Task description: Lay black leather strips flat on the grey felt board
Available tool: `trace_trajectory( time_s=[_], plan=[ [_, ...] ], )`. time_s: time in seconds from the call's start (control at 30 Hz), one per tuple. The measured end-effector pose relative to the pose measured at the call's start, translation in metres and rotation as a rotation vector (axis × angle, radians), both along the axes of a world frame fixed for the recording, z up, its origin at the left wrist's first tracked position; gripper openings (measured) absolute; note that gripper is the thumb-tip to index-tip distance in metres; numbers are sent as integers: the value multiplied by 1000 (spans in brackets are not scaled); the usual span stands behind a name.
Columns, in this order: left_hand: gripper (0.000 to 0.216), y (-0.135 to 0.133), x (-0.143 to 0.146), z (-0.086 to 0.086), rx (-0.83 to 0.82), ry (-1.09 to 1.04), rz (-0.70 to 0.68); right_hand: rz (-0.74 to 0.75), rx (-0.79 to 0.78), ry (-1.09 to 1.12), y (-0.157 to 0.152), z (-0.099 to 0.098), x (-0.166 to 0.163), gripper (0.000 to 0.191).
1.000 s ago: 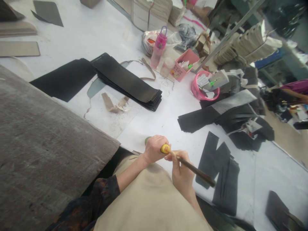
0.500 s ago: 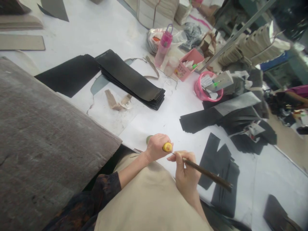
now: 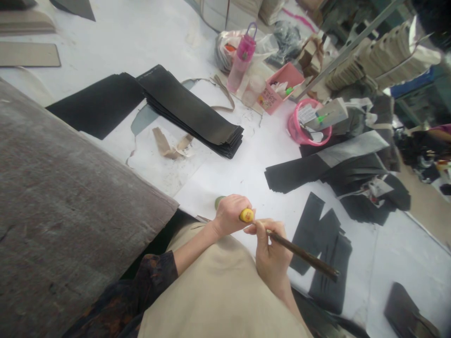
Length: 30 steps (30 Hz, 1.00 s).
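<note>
My left hand (image 3: 232, 213) is closed around a yellow-ended handle (image 3: 246, 215); the fist hides most of it. Something green and rounded (image 3: 219, 202) shows just behind that fist, and I cannot tell whether it belongs to the same piece. Between the thumb and fingers of my right hand (image 3: 273, 249) is a slim dark brown rod (image 3: 305, 257), pointing down to the right. Its near end lies at the fingertips, close to the yellow end. Both hands are held together over the table's front edge, above a beige apron (image 3: 218, 291).
Stacked black strips (image 3: 192, 110) lie on the white table (image 3: 246, 176). More dark pieces (image 3: 322, 249) are at right. A pink bottle (image 3: 241, 61), pink box (image 3: 278, 89) and pink basket (image 3: 299, 134) stand beyond. A grey-brown board (image 3: 77, 202) fills the left.
The view has shifted slightly, so the far items sit a little differently. Both hands keep their hold, with the rod and the yellow end almost where they were.
</note>
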State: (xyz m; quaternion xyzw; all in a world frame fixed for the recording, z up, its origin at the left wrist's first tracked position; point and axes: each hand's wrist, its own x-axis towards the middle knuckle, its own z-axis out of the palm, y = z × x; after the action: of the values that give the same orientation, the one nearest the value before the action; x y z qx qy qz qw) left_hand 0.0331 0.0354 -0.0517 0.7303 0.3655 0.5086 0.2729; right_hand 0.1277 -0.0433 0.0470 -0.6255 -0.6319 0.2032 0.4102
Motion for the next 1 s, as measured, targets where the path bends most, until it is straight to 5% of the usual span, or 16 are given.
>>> trace_trajectory(
  time_s=[1.0],
  plan=[
    [14,3,0,0,-15,7,-19,40,-19,1,4,4,4,12]
  ],
)
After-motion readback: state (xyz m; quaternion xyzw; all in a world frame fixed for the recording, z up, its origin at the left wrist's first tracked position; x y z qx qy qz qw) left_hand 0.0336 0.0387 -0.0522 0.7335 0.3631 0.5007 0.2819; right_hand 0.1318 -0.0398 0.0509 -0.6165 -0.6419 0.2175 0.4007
